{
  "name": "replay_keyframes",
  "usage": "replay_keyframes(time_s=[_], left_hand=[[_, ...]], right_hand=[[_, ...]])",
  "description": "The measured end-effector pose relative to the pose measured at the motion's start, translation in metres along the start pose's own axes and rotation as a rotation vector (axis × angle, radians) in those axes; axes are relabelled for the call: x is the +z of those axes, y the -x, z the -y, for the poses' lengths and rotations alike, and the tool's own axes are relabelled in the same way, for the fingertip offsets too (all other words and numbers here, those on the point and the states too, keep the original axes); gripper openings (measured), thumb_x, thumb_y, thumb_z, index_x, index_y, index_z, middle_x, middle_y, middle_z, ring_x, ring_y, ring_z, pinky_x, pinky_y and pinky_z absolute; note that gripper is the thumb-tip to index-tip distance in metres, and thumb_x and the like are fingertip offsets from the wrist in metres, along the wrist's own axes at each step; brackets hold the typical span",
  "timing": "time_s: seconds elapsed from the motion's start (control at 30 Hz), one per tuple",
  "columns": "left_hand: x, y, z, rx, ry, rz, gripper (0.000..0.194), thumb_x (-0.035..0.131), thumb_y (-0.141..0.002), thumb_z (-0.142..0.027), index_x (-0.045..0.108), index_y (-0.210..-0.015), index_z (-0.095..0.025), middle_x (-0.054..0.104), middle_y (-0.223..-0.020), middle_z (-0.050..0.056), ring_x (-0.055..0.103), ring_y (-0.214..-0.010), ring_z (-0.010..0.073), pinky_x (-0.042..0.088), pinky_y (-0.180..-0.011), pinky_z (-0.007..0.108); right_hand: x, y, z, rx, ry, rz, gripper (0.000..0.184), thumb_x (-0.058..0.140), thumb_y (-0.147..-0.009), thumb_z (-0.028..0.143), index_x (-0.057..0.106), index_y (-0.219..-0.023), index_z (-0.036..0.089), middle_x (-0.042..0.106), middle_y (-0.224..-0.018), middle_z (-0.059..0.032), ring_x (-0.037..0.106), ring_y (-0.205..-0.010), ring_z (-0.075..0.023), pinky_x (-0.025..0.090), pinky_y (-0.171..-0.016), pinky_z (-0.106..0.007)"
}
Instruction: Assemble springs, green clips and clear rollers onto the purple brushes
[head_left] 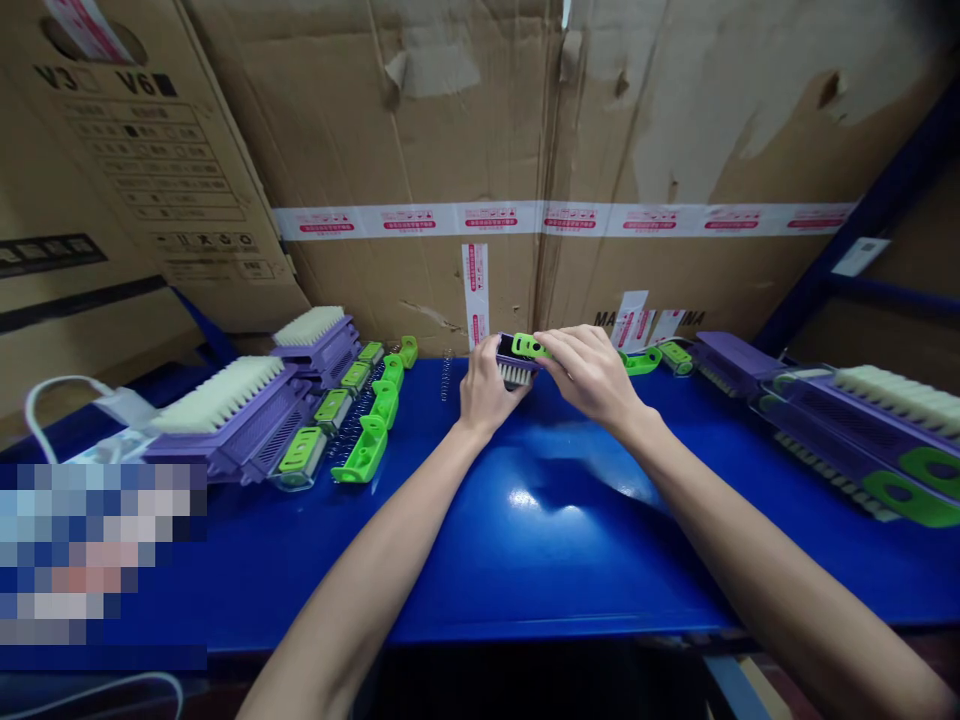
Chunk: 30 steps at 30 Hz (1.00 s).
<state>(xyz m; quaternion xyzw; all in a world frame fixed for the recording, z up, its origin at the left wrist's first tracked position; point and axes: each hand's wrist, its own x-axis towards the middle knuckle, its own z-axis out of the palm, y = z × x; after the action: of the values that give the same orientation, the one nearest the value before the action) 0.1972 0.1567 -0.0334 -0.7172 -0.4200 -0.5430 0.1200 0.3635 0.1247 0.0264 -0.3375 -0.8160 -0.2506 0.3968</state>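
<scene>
Right hand (589, 375), fingers pinched on a green piece (529, 346), holds it against the right-facing end of a purple brush (517, 366) gripped in the left hand (484, 390).

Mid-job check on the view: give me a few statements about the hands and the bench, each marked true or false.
1. The left hand holds a brush piece with its bristles facing down. True.
2. The right hand lies flat on the bench. False: it is raised, its fingers on a green slotted part at the brush piece.
3. Green brackets stand in a row left of the hands. True.
4. The bench surface is red. False: the bench is blue.
5. Cardboard with printed tape across it stands behind the hands. True.
</scene>
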Motion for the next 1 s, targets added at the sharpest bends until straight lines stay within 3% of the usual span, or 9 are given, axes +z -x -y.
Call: replay_keyframes(time_s=[0.1, 0.27, 0.5, 0.73, 1.0], left_hand=[[0.000, 0.000, 0.000, -0.018, -0.005, -0.011, 0.076, 0.072, -0.071, -0.037, 0.027, -0.130, -0.019, 0.052, -0.124, 0.016, 0.051, -0.121, 0.0292, 0.051, -0.090, 0.044], [0.000, 0.002, -0.002, -0.066, 0.012, 0.004, 0.074, 0.072, -0.070, -0.031, 0.027, -0.128, -0.020, 0.052, -0.124, 0.015, 0.053, -0.119, 0.0285, 0.053, -0.085, 0.042], [-0.001, 0.000, -0.004, -0.084, 0.051, 0.040, 0.074, 0.072, -0.069, -0.029, 0.027, -0.128, -0.022, 0.052, -0.125, 0.014, 0.052, -0.120, 0.0290, 0.053, -0.086, 0.043], [-0.001, 0.000, -0.006, -0.057, 0.042, 0.049, 0.076, 0.073, -0.068, -0.030, 0.028, -0.129, -0.021, 0.051, -0.125, 0.015, 0.052, -0.120, 0.0292, 0.052, -0.088, 0.043], [-0.002, -0.001, 0.000, -0.099, 0.009, 0.000, 0.077, 0.076, -0.068, -0.034, 0.029, -0.128, -0.021, 0.054, -0.121, 0.014, 0.056, -0.114, 0.0291, 0.053, -0.085, 0.042]], right_hand=[[0.008, 0.000, 0.009, 0.129, -0.043, -0.091, 0.032, 0.047, -0.093, 0.029, 0.059, -0.122, 0.019, 0.069, -0.107, -0.0102, 0.060, -0.098, -0.0226, 0.043, -0.087, -0.040], [0.024, -0.001, 0.022, 0.186, -0.036, -0.136, 0.029, 0.050, -0.092, 0.029, 0.063, -0.116, 0.019, 0.071, -0.102, -0.0099, 0.061, -0.096, -0.0229, 0.043, -0.086, -0.040], [0.019, 0.000, 0.019, 0.122, 0.010, -0.067, 0.023, 0.046, -0.093, 0.024, 0.069, -0.096, 0.025, 0.070, -0.109, -0.0037, 0.057, -0.099, -0.0212, 0.037, -0.090, -0.041], [0.014, 0.001, 0.014, 0.016, 0.100, -0.029, 0.024, 0.044, -0.093, 0.020, 0.067, -0.099, 0.023, 0.069, -0.111, -0.0046, 0.056, -0.098, -0.0203, 0.036, -0.089, -0.039], [0.015, 0.003, 0.011, 0.039, 0.094, -0.053, 0.026, 0.044, -0.092, 0.019, 0.066, -0.102, 0.025, 0.068, -0.112, -0.0044, 0.056, -0.100, -0.0210, 0.036, -0.089, -0.040]])
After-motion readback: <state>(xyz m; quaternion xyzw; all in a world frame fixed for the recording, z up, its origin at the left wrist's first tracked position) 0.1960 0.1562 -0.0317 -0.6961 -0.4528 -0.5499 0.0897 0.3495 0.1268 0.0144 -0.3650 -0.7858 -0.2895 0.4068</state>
